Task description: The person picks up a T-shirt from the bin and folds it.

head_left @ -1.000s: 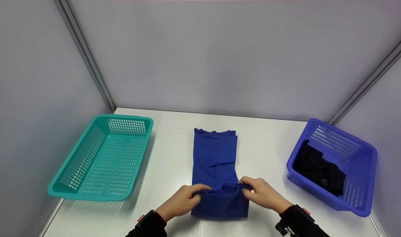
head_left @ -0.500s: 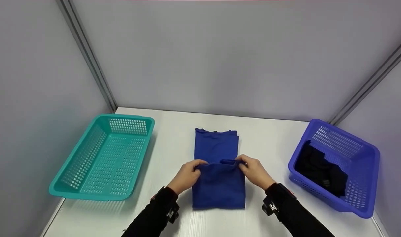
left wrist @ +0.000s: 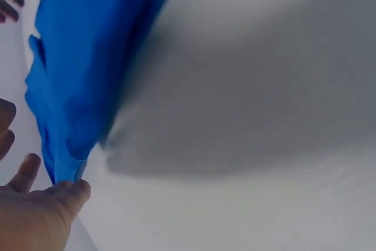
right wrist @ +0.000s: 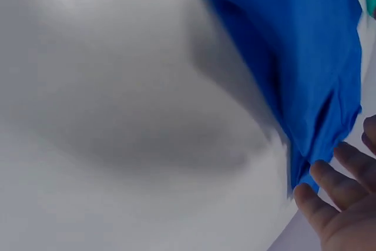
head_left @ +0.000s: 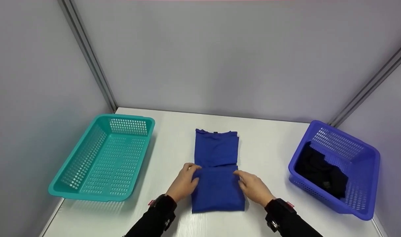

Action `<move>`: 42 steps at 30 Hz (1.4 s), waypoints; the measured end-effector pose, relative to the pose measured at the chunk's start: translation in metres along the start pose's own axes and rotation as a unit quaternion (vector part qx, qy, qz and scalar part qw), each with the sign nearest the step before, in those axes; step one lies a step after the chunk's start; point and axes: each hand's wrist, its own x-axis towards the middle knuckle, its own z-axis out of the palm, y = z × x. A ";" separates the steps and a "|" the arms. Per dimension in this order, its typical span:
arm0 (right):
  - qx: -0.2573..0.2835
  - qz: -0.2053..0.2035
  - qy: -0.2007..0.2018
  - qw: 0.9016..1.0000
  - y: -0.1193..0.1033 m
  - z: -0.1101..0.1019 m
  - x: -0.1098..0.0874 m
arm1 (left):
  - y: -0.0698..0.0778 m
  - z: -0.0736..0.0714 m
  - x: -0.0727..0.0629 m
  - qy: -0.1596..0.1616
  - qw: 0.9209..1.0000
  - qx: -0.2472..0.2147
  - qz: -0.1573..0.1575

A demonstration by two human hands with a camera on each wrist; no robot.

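Observation:
A blue shirt [head_left: 216, 189] lies lengthwise on the table, its near part folded up over itself. The neckline with a small dark label is at the far end. My left hand [head_left: 184, 182] is at the left end of the fold's upper edge, fingers loosely bent and not gripping cloth. At the right end of that edge is my right hand [head_left: 254, 188], its fingers relaxed too. In the left wrist view the fingers [left wrist: 73, 195] are spread beside the blue cloth [left wrist: 88, 57]. Spread fingers also show in the right wrist view, near the shirt [right wrist: 305, 57].
To the left stands a teal perforated basket [head_left: 141, 174] with nothing inside. A purple basket [head_left: 361, 146] on the right holds a crumpled black garment [head_left: 319, 171]. Grey panels [head_left: 220, 59] enclose the white table [head_left: 174, 138] at the back and sides.
Both hands carried the shirt's near edge away from the body and laid it down on the shirt. Since then the fingers have let go, and the hands have drawn slightly back.

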 end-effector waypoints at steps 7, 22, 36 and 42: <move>-0.067 -0.171 -0.015 0.983 0.007 0.017 -0.042 | -0.007 0.006 -0.037 -0.068 0.977 0.167 0.112; -0.229 -0.267 0.038 0.935 0.022 0.034 -0.066 | -0.013 0.020 -0.062 -0.026 0.845 0.439 0.304; -0.001 -0.103 0.186 0.977 -0.005 -0.014 -0.039 | 0.024 -0.021 -0.044 0.122 0.967 0.155 0.163; 0.133 -0.037 0.182 0.974 -0.027 -0.042 -0.029 | 0.047 -0.043 -0.034 0.113 0.991 -0.015 0.072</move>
